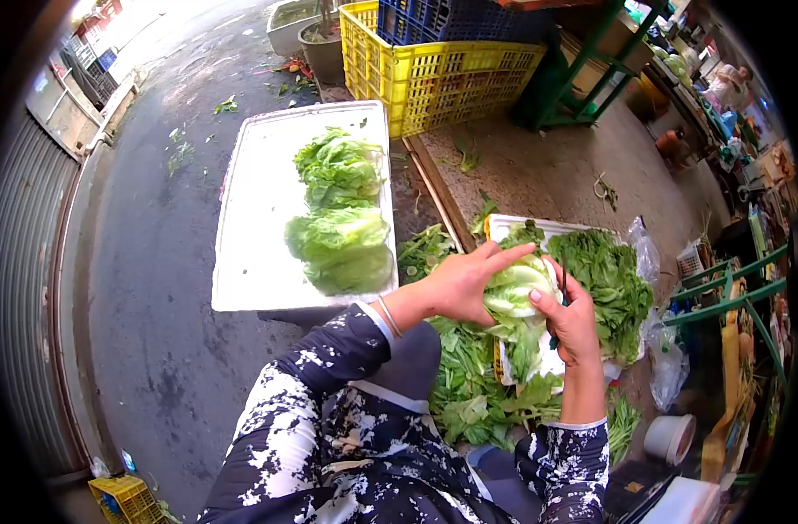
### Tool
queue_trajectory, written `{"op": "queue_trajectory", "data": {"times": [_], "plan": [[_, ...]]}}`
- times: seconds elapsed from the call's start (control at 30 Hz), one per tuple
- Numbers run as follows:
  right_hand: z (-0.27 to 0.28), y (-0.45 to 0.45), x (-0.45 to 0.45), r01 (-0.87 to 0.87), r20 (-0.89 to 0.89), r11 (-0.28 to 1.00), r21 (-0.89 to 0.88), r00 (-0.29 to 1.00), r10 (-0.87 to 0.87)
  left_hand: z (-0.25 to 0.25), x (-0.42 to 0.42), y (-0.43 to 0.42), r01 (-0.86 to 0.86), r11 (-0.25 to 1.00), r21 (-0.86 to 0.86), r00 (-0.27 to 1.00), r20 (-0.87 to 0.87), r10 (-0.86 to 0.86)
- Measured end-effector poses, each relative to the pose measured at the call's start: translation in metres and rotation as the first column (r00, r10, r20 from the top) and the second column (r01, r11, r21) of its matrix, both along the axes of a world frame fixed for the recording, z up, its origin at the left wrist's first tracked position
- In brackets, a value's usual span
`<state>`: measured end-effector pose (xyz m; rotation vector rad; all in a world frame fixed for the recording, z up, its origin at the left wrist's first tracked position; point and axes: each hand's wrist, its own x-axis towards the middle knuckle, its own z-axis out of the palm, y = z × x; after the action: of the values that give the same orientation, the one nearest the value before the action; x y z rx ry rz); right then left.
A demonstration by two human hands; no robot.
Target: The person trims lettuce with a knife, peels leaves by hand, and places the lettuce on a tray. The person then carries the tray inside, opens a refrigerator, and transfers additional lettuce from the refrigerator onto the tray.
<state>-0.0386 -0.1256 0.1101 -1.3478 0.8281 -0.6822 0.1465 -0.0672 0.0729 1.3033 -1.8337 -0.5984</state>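
By the fingertips of the left hand point(464, 284) the pale lettuce point(514, 295) is held from one side, thumb low and forefinger stretched over the top in a broad, curved grip. By the right hand point(575, 325) a dark, slim tool, seemingly a knife point(564, 278), is gripped close to the lettuce, while the thumb is laid against the leaves. The facing of its edge cannot be told. Should the knife be drawn toward that thumb, or the forefinger opposite be left in its path, skin could be nicked. Should the leaves be wet, the lettuce could be turned out of the grip; squeezed too hard, its outer leaves could be torn.

The lettuce is held above the near edge of a white box point(501, 229), in which dark greens point(601, 284) are heaped; if dropped, it could be lost among them or among the loose leaves point(469, 367) strewn on the ground, where footing could also be made slick. To the left, two heads point(342, 249) are set along the right side of a white tray point(255, 227); if the rim were knocked by the left elbow, they could be tipped off.
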Motion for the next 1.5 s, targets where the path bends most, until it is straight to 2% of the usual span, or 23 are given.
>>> {"op": "queue_trajectory", "data": {"times": [0.1,0.23,0.33,0.4,0.43,0.47,0.57,0.7,0.73,0.77,0.83,0.9,0.97,1.07,1.1,1.17,1.2,1.27,1.3,1.37,1.4,1.47,1.5], "plan": [[0.011,-0.017,0.027,0.081,0.006,0.982,0.172,0.997,-0.083,0.008,0.053,-0.015,-0.137,0.989,-0.063,0.984,0.106,0.143],[-0.024,-0.037,0.022,0.206,-0.084,0.962,0.178,0.978,-0.193,0.038,0.147,-0.039,-0.338,0.934,-0.116,0.832,0.426,0.355],[-0.060,-0.034,0.008,0.247,-0.212,0.934,0.259,0.958,-0.195,0.049,0.213,-0.063,-0.523,0.837,-0.161,0.543,0.693,0.473],[-0.102,-0.018,-0.009,0.298,-0.391,0.899,0.320,0.906,-0.161,0.018,0.271,-0.088,-0.502,0.809,-0.307,0.299,0.816,0.495],[-0.114,-0.011,-0.009,0.318,-0.380,0.863,0.392,0.910,-0.163,0.006,0.298,-0.094,-0.465,0.792,-0.396,0.174,0.836,0.521],[-0.137,-0.006,-0.020,0.297,-0.380,0.858,0.420,0.916,-0.131,-0.002,0.312,-0.099,-0.479,0.787,-0.390,0.157,0.844,0.513],[-0.151,0.011,-0.018,0.344,-0.440,0.822,0.454,0.889,-0.129,-0.039,0.337,-0.117,-0.494,0.769,-0.405,0.168,0.824,0.542],[-0.176,0.026,-0.020,0.382,-0.466,0.776,0.501,0.875,-0.130,-0.086,0.351,-0.136,-0.615,0.739,-0.275,0.213,0.845,0.491],[-0.181,0.029,-0.019,0.358,-0.479,0.782,0.511,0.873,-0.087,-0.094,0.354,-0.141,-0.702,0.712,-0.037,0.348,0.854,0.388],[-0.185,0.033,-0.019,0.337,-0.494,0.783,0.524,0.868,-0.043,-0.105,0.354,-0.144,-0.778,0.624,0.067,0.435,0.775,0.459],[-0.200,0.038,-0.020,0.351,-0.499,0.741,0.572,0.866,-0.025,-0.107,0.366,-0.134,-0.736,0.657,0.163,0.618,0.559,0.553],[-0.222,0.049,-0.031,0.299,-0.420,0.774,0.558,0.906,-0.048,-0.093,0.371,-0.127,-0.568,0.663,0.487,0.823,0.317,0.472],[-0.220,0.051,-0.027,0.265,-0.423,0.767,0.585,0.906,0.010,-0.071,0.341,-0.129,-0.466,0.716,0.520,0.885,0.279,0.373],[-0.216,0.054,-0.020,0.265,-0.376,0.763,0.590,0.926,-0.031,-0.110,0.368,-0.129,-0.293,0.810,0.508,0.953,0.089,0.288],[-0.202,0.051,-0.018,0.275,-0.396,0.772,0.573,0.918,-0.033,-0.124,0.378,-0.130,-0.370,0.851,0.373,0.918,0.286,0.274],[-0.192,0.037,-0.033,0.356,-0.463,0.830,0.430,0.876,-0.136,-0.135,0.393,-0.135,-0.475,0.863,0.170,0.736,0.615,0.284],[-0.171,0.018,-0.041,0.475,-0.580,0.811,0.340,0.785,-0.216,-0.133,0.396,-0.140,-0.527,0.834,0.166,0.673,0.680,0.290],[-0.182,-0.011,-0.079,0.705,-0.583,0.689,0.167,0.635,-0.508,-0.116,0.389,-0.144,-0.578,0.808,0.116,0.581,0.754,0.307],[-0.181,-0.033,-0.095,0.710,-0.543,0.704,0.012,0.596,-0.592,-0.095,0.365,-0.145,-0.622,0.776,0.107,0.530,0.787,0.316],[-0.216,-0.080,-0.132,0.759,-0.336,0.619,-0.202,0.540,-0.772,-0.069,0.323,-0.145,-0.573,0.817,0.060,0.536,0.782,0.318],[-0.233,-0.106,-0.145,0.749,-0.292,0.600,-0.282,0.529,-0.797,-0.050,0.293,-0.142,-0.469,0.877,0.107,0.650,0.714,0.260],[-0.258,-0.153,-0.148,0.592,-0.357,0.525,-0.611,0.385,-0.851,-0.004,0.209,-0.125,-0.257,0.950,0.177,0.813,0.572,0.114],[-0.252,-0.160,-0.140,0.595,-0.349,0.525,-0.609,0.393,-0.851,0.019,0.162,-0.111,-0.153,0.967,0.206,0.863,0.504,0.030]]}}
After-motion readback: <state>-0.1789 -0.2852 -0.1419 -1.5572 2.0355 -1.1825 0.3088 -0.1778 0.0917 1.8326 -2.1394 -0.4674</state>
